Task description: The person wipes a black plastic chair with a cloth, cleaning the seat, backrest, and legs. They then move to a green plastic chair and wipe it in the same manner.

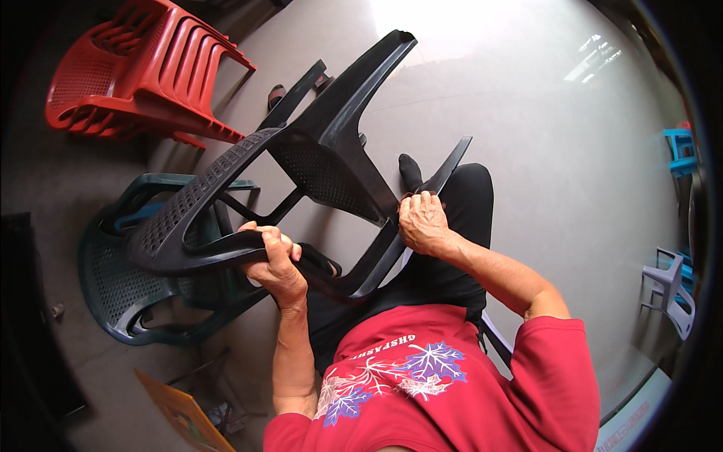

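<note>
A black plastic armchair (320,169) lies tipped on its side across my lap, its legs pointing up and away and its perforated back toward the left. My left hand (277,260) is closed around one armrest. At the seat edge, where a leg joins the frame, my right hand (424,220) presses down with bent fingers. A little dark brown material shows beneath those fingers, but what it is stays hidden.
Red stacked plastic chairs (151,75) stand at the upper left. Close by on the left is a dark green plastic chair (113,267). A yellow-orange board (181,410) leans at lower left. Far right are a pale purple chair (669,290) and blue stools (680,151).
</note>
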Demonstrator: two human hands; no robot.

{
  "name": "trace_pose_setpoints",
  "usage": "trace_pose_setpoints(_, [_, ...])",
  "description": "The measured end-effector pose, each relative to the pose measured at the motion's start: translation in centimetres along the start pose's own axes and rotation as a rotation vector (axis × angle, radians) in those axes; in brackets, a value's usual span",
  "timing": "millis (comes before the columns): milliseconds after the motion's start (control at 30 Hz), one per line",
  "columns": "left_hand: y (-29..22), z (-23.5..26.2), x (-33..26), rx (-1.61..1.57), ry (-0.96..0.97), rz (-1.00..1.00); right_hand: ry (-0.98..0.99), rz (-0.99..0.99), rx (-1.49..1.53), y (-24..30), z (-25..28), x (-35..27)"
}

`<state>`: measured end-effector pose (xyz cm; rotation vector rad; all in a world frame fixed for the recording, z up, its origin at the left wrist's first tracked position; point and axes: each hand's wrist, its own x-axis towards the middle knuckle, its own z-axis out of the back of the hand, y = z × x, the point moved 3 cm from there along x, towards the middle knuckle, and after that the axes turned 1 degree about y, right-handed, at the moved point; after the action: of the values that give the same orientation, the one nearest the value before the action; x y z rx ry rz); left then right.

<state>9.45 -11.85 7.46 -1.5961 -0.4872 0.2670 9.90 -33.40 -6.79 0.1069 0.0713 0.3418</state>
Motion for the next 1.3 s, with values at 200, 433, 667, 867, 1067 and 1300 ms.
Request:
trace_pose_setpoints(200, [0.6,1.1,-1.2,-0.081,0.012,0.024,0.115,0.235,-0.023,6.6,2.7,-3.3])
trace_pose_setpoints(433, [0.7,1.4,-2.0,-0.147,-0.019,0.08,0.319,0.311,0.637,10.8,5.4,-4.4])
trace_pose_setpoints(667, [1.3,1.1,-2.6,-0.299,0.084,0.031,-0.165,0.354,1.401,11.5,12.2,2.5])
trace_pose_setpoints(867, [1.1,0.9,-2.6,-0.198,0.134,-0.083,-0.284,0.515,1.366,11.8,12.0,2.8])
trace_pose_setpoints(1067, [0.9,-0.2,-2.8,-0.082,-0.058,0.024,-0.098,0.504,1.236,8.2,5.9,-3.7])
trace_pose_setpoints(1300, [0.8,-0.7,-2.5,-0.06,-0.084,0.062,-0.574,0.184,0.955,2.8,9.5,2.7])
